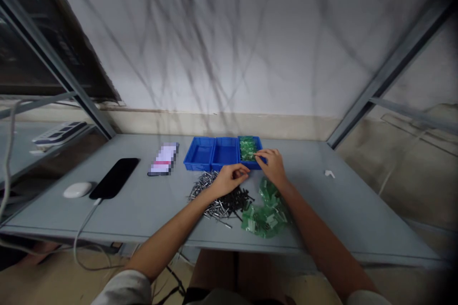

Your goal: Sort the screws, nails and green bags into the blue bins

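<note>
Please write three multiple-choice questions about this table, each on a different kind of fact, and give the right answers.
1. Where is the right hand?
A) In a pocket
B) At the blue tray
C) On a keyboard

2. How many compartments has the blue tray?
A) Two
B) Four
C) Three

3. How does the phone lie?
A) Upright
B) Flat
C) Tilted on a stand

1: B, its fingertips are at the green parts in the tray's right compartment.
2: C, three compartments show side by side.
3: B, it rests flat on the table.
</note>
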